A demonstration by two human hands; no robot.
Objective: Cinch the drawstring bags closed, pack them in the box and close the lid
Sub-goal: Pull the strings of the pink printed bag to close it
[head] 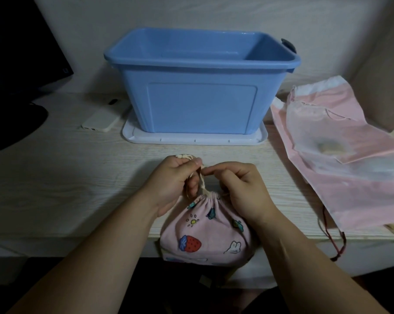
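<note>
Printed bag: the pink drawstring bag [205,234] with the strawberry and rabbit print lies at the near edge of the surface [78,189]. Its base hangs over that edge.
Left grip: my left grip [175,177] is curled round the cream cord [201,181]. The knotted ends poke out above the fingers.
Right grip: my right grip [241,184] pinches the same cord between thumb and forefinger, just above the gathered neck.
Heading: the bag's mouth points away from me, toward the blue box [200,105], and its base points toward me.
Long axis: it runs near to far, base to neck, and the cord carries that line on upward.
Neck: it looks gathered tight, but I cannot tell whether it is fully shut under the hands.
Risk, slide: I judge that a pull toward me could drag the overhanging bag off the surface.
Risk, slip: the thin cord could slide through the pinch, and the neck would loosen again.
Risk, lid: the box stands on its white lid [191,139], so closing means lifting the box first, and a loaded box could tip.
Waiting: a sheer bag [316,132] lies on a pink bag [350,189] at the right, both apparently not yet cinched.
</note>
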